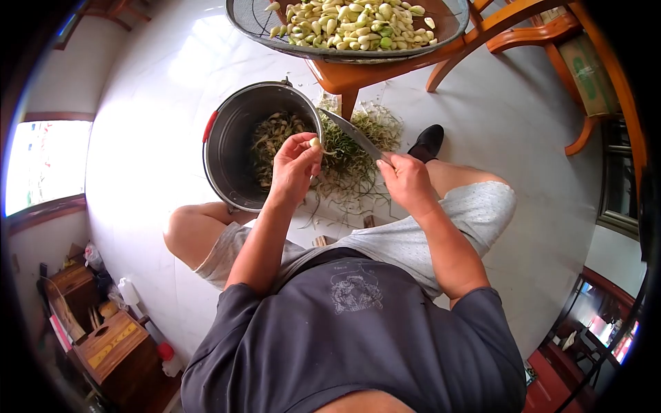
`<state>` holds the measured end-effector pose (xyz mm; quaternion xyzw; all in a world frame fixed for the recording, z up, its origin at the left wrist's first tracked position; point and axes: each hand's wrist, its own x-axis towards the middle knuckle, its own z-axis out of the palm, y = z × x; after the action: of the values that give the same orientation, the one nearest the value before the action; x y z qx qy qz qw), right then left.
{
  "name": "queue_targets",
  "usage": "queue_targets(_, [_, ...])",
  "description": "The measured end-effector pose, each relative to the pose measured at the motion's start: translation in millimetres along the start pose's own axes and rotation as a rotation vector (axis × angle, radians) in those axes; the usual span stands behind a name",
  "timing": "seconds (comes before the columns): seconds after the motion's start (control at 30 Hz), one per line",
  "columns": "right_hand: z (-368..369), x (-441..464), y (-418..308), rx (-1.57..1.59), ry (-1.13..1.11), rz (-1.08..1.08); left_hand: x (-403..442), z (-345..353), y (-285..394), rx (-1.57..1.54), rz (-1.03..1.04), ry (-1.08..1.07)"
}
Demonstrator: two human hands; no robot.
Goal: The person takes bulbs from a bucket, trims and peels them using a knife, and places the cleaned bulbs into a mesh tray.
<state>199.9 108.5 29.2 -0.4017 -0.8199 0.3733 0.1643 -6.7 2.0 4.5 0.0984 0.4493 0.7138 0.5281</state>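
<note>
My left hand pinches a small pale onion-like bulb between thumb and fingers, over the right rim of a metal bucket. Inside the bucket lie bulbs with stringy roots or stems. A knife is gripped in my right hand, its blade slanting up and left, with the tip near the bucket's rim. The blade is apart from the bulb. Beneath the knife, a heap of green and straw-coloured trimmings covers part of the floor.
A mesh basket piled with pale bulbs rests on a wooden chair ahead. More wooden furniture stands at the upper right. My shoe is right of the trimmings. Wooden boxes sit at the lower left.
</note>
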Motion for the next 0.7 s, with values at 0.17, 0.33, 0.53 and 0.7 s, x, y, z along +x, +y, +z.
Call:
queue_targets(0.17, [-3.6,-1.8,-8.0,0.103,0.036,-0.054,3.9,-10.6,-4.6,0.016,0.051,0.055])
queue_targets(0.33, [0.5,-7.9,-14.7,0.148,0.079,-0.151,4.6,-4.0,-12.5,0.170,0.087,0.148])
queue_targets(0.53, [7.3,-11.0,-15.7,-0.060,0.059,-0.252,4.5,1.1,-19.6,0.253,0.050,0.111])
queue_targets(0.7, [9.5,-10.2,-16.1,-0.184,0.083,-0.330,2.3,8.3,-18.3,0.215,0.036,0.101])
